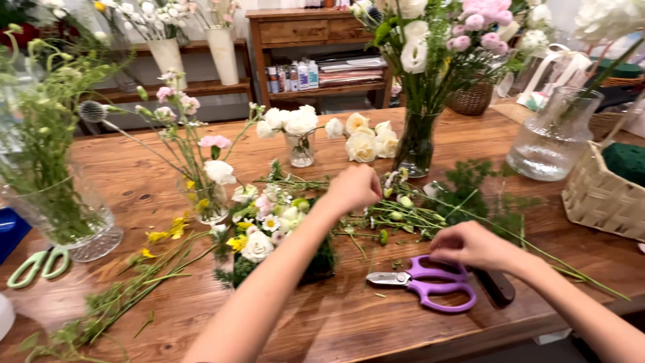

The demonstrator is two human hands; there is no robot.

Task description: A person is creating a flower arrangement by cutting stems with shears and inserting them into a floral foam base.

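Observation:
My left hand [353, 188] reaches across the wooden table [336, 323] with its fingers curled down onto a thin green stem in a pile of loose cut stems [410, 215]. Just below its forearm sits a small arrangement of white, yellow and pink flowers [265, 232] stuck in a dark green foam block [319, 265]. My right hand [470, 245] lies lower right, fingers closed over the upper handle loop of purple scissors [430, 288]. The scissors lie flat on the table, blades pointing left.
A dark-handled tool [496, 288] lies beside the scissors. Glass vases stand around: a tall bouquet [415, 144], a small glass of white flowers [300, 149], an empty jar [551, 138], greenery at left [74, 228]. A wicker basket [594, 198] is right, green scissors [37, 264] left.

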